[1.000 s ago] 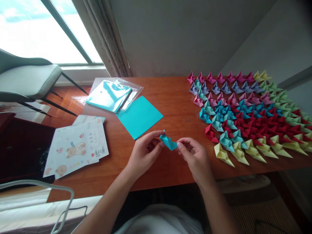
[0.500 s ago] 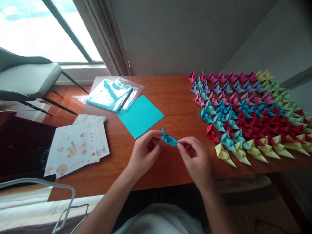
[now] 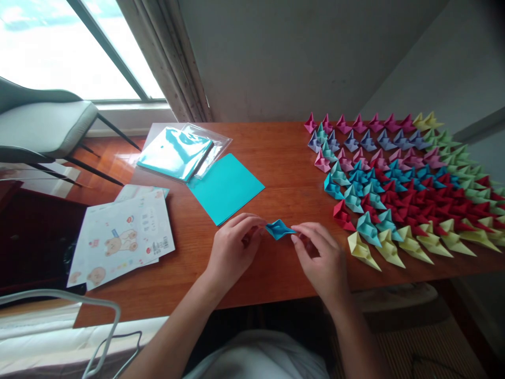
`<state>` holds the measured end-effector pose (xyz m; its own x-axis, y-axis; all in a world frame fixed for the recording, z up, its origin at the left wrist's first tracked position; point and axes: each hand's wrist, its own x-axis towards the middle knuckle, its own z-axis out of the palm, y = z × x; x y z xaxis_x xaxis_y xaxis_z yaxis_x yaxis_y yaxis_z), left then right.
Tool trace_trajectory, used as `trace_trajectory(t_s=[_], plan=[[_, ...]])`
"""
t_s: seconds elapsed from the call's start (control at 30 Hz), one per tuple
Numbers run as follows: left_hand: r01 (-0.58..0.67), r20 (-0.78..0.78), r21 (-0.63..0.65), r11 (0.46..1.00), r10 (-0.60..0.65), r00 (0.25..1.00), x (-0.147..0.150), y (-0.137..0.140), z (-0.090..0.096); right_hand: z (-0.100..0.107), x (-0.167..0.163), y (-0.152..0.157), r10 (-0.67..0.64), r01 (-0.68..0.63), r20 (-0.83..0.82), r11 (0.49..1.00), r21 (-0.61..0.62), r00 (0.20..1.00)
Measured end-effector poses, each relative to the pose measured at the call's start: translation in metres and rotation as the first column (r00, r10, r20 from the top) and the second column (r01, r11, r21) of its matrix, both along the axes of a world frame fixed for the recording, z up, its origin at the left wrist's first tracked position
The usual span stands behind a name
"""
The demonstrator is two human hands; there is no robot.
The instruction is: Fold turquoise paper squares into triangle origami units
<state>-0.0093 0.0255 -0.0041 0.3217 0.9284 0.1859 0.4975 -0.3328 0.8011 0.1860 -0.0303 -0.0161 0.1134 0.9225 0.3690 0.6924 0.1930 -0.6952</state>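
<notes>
A small blue folded paper boat (image 3: 279,230) is held between my two hands above the front middle of the table. My left hand (image 3: 235,246) pinches its left point with thumb and fingers. On the other side, my right hand (image 3: 321,258) grips the right point between thumb and forefinger. The boat lies level, its opening facing up. Just beyond my left hand lies a square of turquoise paper (image 3: 225,189).
Rows of folded paper boats (image 3: 408,205) in several colours cover the table's right side. A plastic-wrapped paper pack (image 3: 175,153) lies at the back left, and bear-printed sheets (image 3: 124,237) at the left edge. A chair (image 3: 51,126) stands by the window.
The paper boat has turned in my fingers, its raised left peak now lowered and its opening showing more from above. My right hand has shifted slightly right and down.
</notes>
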Motion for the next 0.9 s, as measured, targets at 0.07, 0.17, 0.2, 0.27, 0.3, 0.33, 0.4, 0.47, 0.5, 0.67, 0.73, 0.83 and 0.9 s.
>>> trace_trajectory(t_s=[0.07, 0.17, 0.2, 0.27, 0.3, 0.33, 0.4, 0.47, 0.5, 0.67, 0.73, 0.83, 0.9], plan=[[0.01, 0.021, 0.0, 1.0, -0.01, 1.0, 0.0002, -0.0002, 0.0002, -0.001, -0.0006, -0.0006, 0.0, 0.0, -0.01, 1.0, -0.008, 1.0], [0.028, 0.043, -0.01, 1.0, -0.028, 0.999, 0.0002, -0.0004, 0.0, -0.0017, -0.0008, -0.0007, 0.013, -0.013, -0.002, 1.0, -0.009, 1.0], [0.031, 0.046, -0.012, 0.999, -0.031, 0.998, 0.0002, -0.0004, -0.0002, -0.0019, -0.0007, -0.0007, 0.018, -0.018, 0.006, 1.0, -0.009, 1.0], [0.031, 0.054, -0.012, 0.999, -0.03, 0.998, 0.0002, -0.0004, -0.0005, -0.0023, -0.0001, -0.001, 0.022, -0.022, 0.019, 1.0, -0.008, 1.0], [0.028, 0.059, -0.01, 1.0, -0.027, 0.998, 0.0002, -0.0004, -0.0007, -0.0025, 0.0001, -0.0012, 0.022, -0.022, 0.023, 1.0, -0.008, 1.0], [0.025, 0.064, -0.008, 1.0, -0.024, 0.998, 0.0003, -0.0004, -0.0009, -0.0027, 0.0003, -0.0015, 0.021, -0.021, 0.025, 1.0, -0.009, 0.999], [0.022, 0.072, -0.01, 1.0, -0.021, 0.997, 0.0004, -0.0005, -0.0011, -0.003, 0.0005, -0.002, 0.021, -0.021, 0.026, 1.0, -0.011, 0.999], [0.017, 0.071, -0.015, 1.0, -0.016, 0.997, 0.0005, -0.0007, -0.0009, -0.0031, 0.0003, -0.0024, 0.021, -0.021, 0.028, 1.0, -0.011, 0.999], [0.015, 0.068, -0.018, 1.0, -0.014, 0.998, 0.0004, -0.0007, -0.0007, -0.0029, 0.0002, -0.0024, 0.02, -0.02, 0.03, 1.0, -0.011, 0.999], [-0.005, 0.043, -0.028, 1.0, 0.006, 0.999, 0.0001, -0.0009, -0.0005, -0.0018, 0.0006, -0.0034, -0.019, 0.019, 0.032, 1.0, -0.012, 0.999], [-0.015, 0.027, -0.025, 1.0, 0.016, 1.0, 0.0001, -0.0007, -0.0014, -0.0015, 0.0017, -0.0043, -0.039, 0.039, 0.029, 0.999, -0.007, 0.999], [-0.008, -0.004, -0.018, 1.0, 0.008, 1.0, 0.0002, -0.0003, -0.0024, -0.0013, 0.0034, -0.006, -0.048, 0.048, 0.035, 0.999, 0.002, 0.998], [0.003, -0.02, -0.014, 1.0, -0.003, 1.0, -0.0001, 0.0002, -0.002, -0.0008, 0.0044, -0.0069, -0.051, 0.051, 0.038, 0.999, 0.009, 0.998]])
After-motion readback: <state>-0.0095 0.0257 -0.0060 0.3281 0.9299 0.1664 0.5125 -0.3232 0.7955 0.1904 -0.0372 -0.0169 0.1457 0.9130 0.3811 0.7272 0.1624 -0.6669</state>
